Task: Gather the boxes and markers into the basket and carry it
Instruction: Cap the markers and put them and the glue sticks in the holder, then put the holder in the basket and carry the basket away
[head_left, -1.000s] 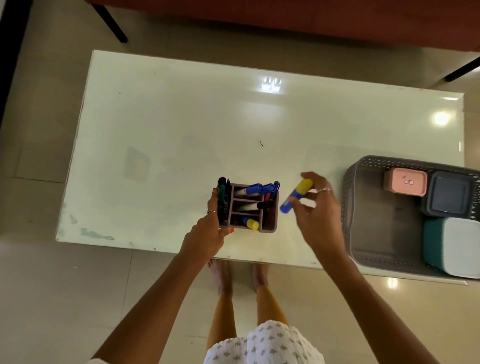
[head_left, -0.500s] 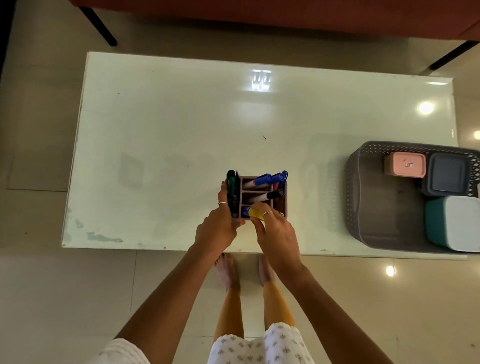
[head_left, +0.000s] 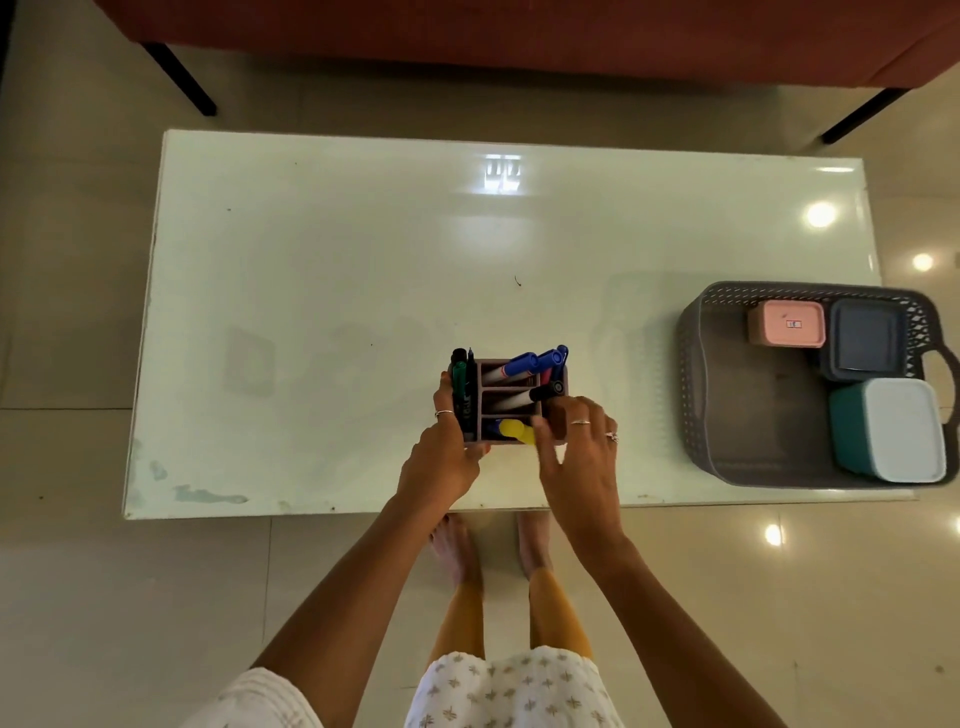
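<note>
Nearest the camera, two bare forearms reach over the near edge of the pale glossy table. The left hand grips the left wall of the brown divided marker holder, thumb up along that side, fingers curled round the near corner. The right hand rests against the holder's right side with its fingers loosely spread and only lightly bent; whether it actually holds the wall cannot be told, and its fingertips sit just beside the yellow-capped marker.

The holder stands close to the table's near edge, a little left of centre. Its nearest slot holds the yellow-capped marker, lying across it, cap toward the right. The middle slot holds a black-capped marker, long axis left to right, cap tilted up to the right. The far slot holds the blue-capped markers, leaning the same way, caps past the far right corner. In the narrow left slot the green and black markers stand nearly upright.

Well apart to the right, at the table's right end, sits the grey perforated basket. Inside it, along its right side, lies a teal box with a white lid nearest, then a dark grey box beyond it, and a pink box just left of that one. The basket's left half shows bare floor.

Beyond the table stands an orange-red sofa on dark legs.
</note>
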